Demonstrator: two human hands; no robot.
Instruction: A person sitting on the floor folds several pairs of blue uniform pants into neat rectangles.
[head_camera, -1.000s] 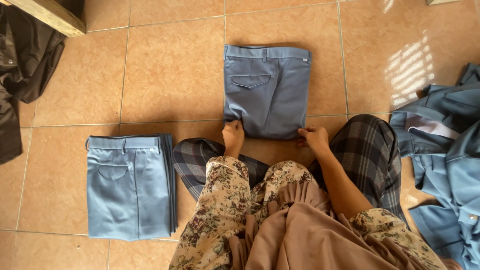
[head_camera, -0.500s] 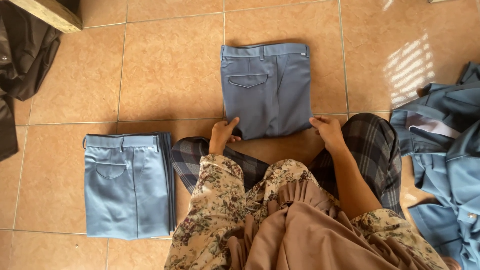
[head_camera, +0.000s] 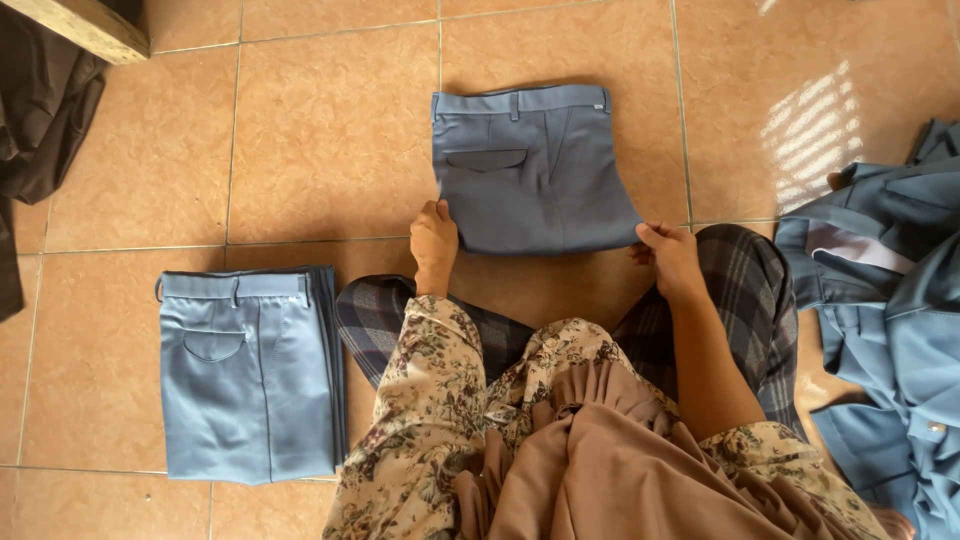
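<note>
**Both hands grip the near edge of folded blue-grey trousers on the tiled floor**

Nearest the camera are the person's lap, a brown cloth (head_camera: 610, 470) gathered over it, and floral sleeves above a checked wrap (head_camera: 740, 300) that covers the crossed legs. To the left of the knees lies a stack of folded light blue trousers (head_camera: 245, 375), flat on the floor (head_camera: 320, 140), waistband away from the person and pocket up. To the right, a loose heap of blue garments (head_camera: 890, 330) spreads along the frame's edge.

Just beyond the knees, the left hand (head_camera: 434, 240) pinches the near left corner of the folded blue-grey trousers (head_camera: 530, 170), fingers closed on the cloth. The right hand (head_camera: 668, 256) grasps the near right corner, thumb on top. The trousers lie flat on the tiles straight ahead, waistband at the far side, flap pocket showing.

Farther off, at the upper left, a dark garment (head_camera: 45, 110) lies beside a wooden beam (head_camera: 80, 25).
</note>
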